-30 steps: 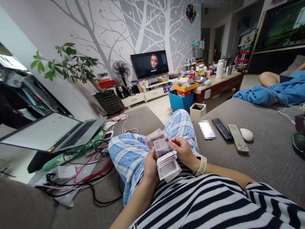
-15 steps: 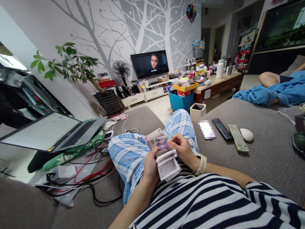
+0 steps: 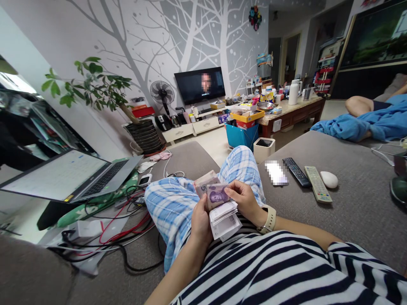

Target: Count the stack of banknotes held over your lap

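My left hand [image 3: 201, 220] is closed around a bundle of banknotes [image 3: 222, 214], thumb across the face and fingers behind, so the bundle stands just above my lap, between my plaid knee [image 3: 171, 203] and my striped shirt [image 3: 286, 271]. My right hand [image 3: 244, 201], at three o'clock of the bundle, pinches the right edge of the top note [image 3: 217, 194], a purple one standing upright, while the pale ends of other notes hang folded down at six o'clock below it. As I judge it, this leafing goes well if my left thumb presses firmly near the fold so the bundle cannot fan or slip, and if my right fingertips take one sheet only, sliding it a little to feel that nothing clings behind it. Loose notes could drop into the gap between my legs, so I would hold the bundle low and close. My watch [image 3: 270, 219] sits on the right wrist at four o'clock. On the grey sofa [image 3: 349, 203], at two o'clock, lie two remotes [image 3: 296, 171] and a white mouse [image 3: 328, 179], well apart from my hands. At nine o'clock an open laptop [image 3: 70, 176] rests above a tangle of cables [image 3: 127, 220]. At twelve o'clock, far off, a television [image 3: 199, 85] is on; at one o'clock another person's leg [image 3: 359, 105] lies by a blue blanket [image 3: 349, 125]
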Tool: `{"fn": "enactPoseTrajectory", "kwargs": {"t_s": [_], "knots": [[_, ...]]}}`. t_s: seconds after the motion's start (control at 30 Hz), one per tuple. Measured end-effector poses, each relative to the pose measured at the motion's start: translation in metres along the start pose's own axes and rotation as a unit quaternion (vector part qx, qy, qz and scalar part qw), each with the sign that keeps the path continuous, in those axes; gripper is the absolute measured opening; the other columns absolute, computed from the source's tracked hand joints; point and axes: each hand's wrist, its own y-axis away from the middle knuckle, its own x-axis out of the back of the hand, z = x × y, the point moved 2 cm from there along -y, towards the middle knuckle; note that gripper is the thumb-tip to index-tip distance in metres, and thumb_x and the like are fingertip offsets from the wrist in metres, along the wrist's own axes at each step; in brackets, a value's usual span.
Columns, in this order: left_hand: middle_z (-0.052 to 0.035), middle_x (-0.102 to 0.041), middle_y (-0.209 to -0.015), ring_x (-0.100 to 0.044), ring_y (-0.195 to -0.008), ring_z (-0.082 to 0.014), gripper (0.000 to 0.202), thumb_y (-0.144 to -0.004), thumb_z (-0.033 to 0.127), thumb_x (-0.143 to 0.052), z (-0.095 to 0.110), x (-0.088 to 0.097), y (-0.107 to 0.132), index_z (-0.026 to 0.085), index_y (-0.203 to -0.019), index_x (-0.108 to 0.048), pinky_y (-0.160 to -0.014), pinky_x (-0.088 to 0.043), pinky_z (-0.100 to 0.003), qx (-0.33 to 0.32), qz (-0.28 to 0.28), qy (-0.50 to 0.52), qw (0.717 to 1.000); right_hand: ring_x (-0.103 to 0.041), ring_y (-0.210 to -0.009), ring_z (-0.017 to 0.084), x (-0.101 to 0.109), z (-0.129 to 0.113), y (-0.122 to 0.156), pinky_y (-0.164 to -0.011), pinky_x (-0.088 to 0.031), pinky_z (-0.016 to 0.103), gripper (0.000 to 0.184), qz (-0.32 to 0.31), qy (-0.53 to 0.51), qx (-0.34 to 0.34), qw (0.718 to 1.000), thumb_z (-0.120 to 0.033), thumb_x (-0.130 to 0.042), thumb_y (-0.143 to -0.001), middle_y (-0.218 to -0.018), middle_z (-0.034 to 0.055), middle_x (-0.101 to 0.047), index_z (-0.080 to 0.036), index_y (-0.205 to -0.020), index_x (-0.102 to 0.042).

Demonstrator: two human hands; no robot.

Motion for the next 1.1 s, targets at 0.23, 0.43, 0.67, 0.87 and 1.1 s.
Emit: {"fn": "enactPoseTrajectory", "kwargs": {"t_s": [0.23, 0.43, 0.67, 0.87, 1.1], "knots": [[-0.0046, -0.073, -0.069, -0.07, -0.085, -0.0228, 0.013, -0.071, 0.024, -0.064, 0.003, -0.002, 0.002, 0.013, -0.075, -0.069, -0.078, -0.054, -0.03, -0.016, 0.006, -0.011, 1.0, -0.042, -0.059, 0.012, -0.001, 0.001, 0.002, -0.056, -0.035, 0.025, 0.027, -0.013, -0.008, 0.0, 1.0, -0.04, -0.059, -0.084, -0.063, -0.0031, -0.047, -0.019, -0.069, -0.054], [-0.006, -0.073, -0.071, -0.069, -0.083, -0.0249, 0.023, -0.067, 0.031, -0.067, -0.001, 0.001, -0.001, 0.012, -0.079, -0.07, -0.076, -0.054, -0.033, -0.01, -0.008, -0.014, 1.0, -0.043, -0.06, 0.013, -0.001, 0.003, 0.002, -0.057, -0.037, 0.025, 0.026, -0.016, -0.008, 0.002, 1.0, -0.041, -0.059, -0.084, -0.065, -0.0022, -0.049, -0.019, -0.071, -0.056], [-0.0017, -0.069, -0.061, -0.067, -0.074, -0.0208, 0.011, -0.068, 0.026, -0.068, 0.006, 0.0, 0.007, 0.015, -0.069, -0.07, -0.069, -0.05, -0.027, -0.032, 0.02, -0.065, 0.997, -0.045, -0.062, 0.013, -0.001, 0.003, 0.002, -0.058, -0.038, 0.025, 0.025, -0.02, -0.014, 0.0, 1.0, -0.04, -0.059, -0.084, -0.066, -0.0018, -0.051, -0.019, -0.072, -0.057], [-0.002, -0.071, -0.065, -0.067, -0.074, -0.0205, 0.012, -0.068, 0.026, -0.068, 0.005, 0.003, 0.005, 0.015, -0.068, -0.07, -0.068, -0.052, -0.027, -0.044, 0.014, -0.08, 0.996, -0.045, -0.061, 0.013, -0.001, 0.001, 0.002, -0.058, -0.037, 0.026, 0.026, -0.02, -0.023, 0.005, 1.0, -0.04, -0.059, -0.084, -0.066, -0.0019, -0.051, -0.019, -0.071, -0.057], [-0.0108, -0.075, -0.082, -0.07, -0.087, -0.0269, 0.03, -0.074, 0.033, -0.062, -0.008, 0.005, -0.004, 0.01, -0.09, -0.071, -0.079, -0.054, -0.036, 0.032, -0.065, 0.004, 0.997, -0.045, -0.049, 0.012, -0.003, -0.003, 0.004, -0.053, -0.038, 0.026, 0.035, -0.037, -0.041, 0.004, 0.998, -0.048, -0.05, -0.09, -0.054, -0.0024, -0.054, -0.019, -0.071, -0.059]]}}
